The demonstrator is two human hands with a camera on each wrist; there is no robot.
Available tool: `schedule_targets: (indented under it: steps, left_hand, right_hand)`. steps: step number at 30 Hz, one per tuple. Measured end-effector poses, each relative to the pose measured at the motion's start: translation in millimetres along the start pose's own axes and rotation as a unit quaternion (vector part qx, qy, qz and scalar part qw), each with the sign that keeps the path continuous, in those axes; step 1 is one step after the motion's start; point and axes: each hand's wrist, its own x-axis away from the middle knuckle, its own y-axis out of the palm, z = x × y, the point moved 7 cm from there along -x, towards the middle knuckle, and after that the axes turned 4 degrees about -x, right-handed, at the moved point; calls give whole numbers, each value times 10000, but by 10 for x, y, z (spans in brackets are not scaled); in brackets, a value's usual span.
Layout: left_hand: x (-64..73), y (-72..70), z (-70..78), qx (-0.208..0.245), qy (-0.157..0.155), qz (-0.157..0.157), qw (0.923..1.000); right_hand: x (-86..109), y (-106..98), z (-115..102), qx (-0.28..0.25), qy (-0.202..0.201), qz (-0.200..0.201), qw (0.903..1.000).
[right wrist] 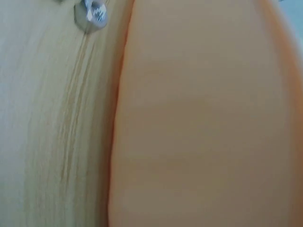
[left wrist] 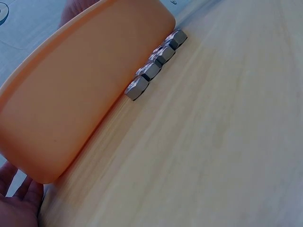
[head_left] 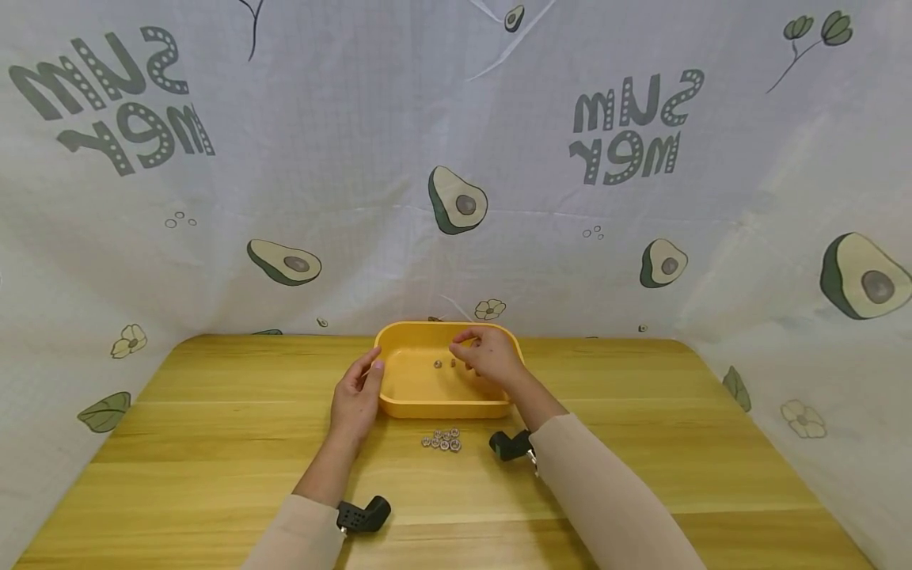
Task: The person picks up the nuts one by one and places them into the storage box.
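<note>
A yellow tray (head_left: 447,409) stands on the table, with a few small metal nuts (head_left: 438,364) on its floor. My left hand (head_left: 356,400) is at the tray's left side, thumb by the rim; in the left wrist view its fingers (left wrist: 21,194) are by the tray's corner. Over the inside of the tray, my right hand (head_left: 492,356) has thumb and index finger slightly apart, with no nut visible between them. Several hex nuts (head_left: 445,445) lie grouped on the table just before the tray; the left wrist view shows them as a row of nuts (left wrist: 137,87).
The wooden table (head_left: 214,443) reaches back to a hanging cloth (head_left: 370,158) printed with avocados, right behind the tray. A black wrist camera (head_left: 365,514) sits on the left wrist, another black camera (head_left: 509,446) on the right, near the grouped nuts.
</note>
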Motion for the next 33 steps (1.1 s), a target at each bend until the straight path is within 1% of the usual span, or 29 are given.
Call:
schedule_targets:
  steps: [5, 9, 15, 17, 25, 33]
  left_hand:
    - [19, 5, 19, -7, 86, -2, 10000]
    - [25, 8, 16, -8, 92, 1, 10000]
    - [20, 8, 20, -44, 88, 16, 10000]
    - [20, 7, 24, -68, 87, 30, 9999]
    - [23, 14, 34, -10, 34, 8, 10000]
    - [5, 8, 18, -76, 25, 62, 9999]
  right_hand:
    - [124, -22, -95, -206, -219, -99, 9995]
    - [250, -25, -178, -293, -417, -184, 9985]
    - [447, -8, -241, -460, -566, -338, 9968]
    - [512, -1, -249, -438, -601, -389, 9965]
    - [755, 26, -224, -198, -547, -471, 9972]
    - [943, 97, -102, -253, -489, -695, 9961]
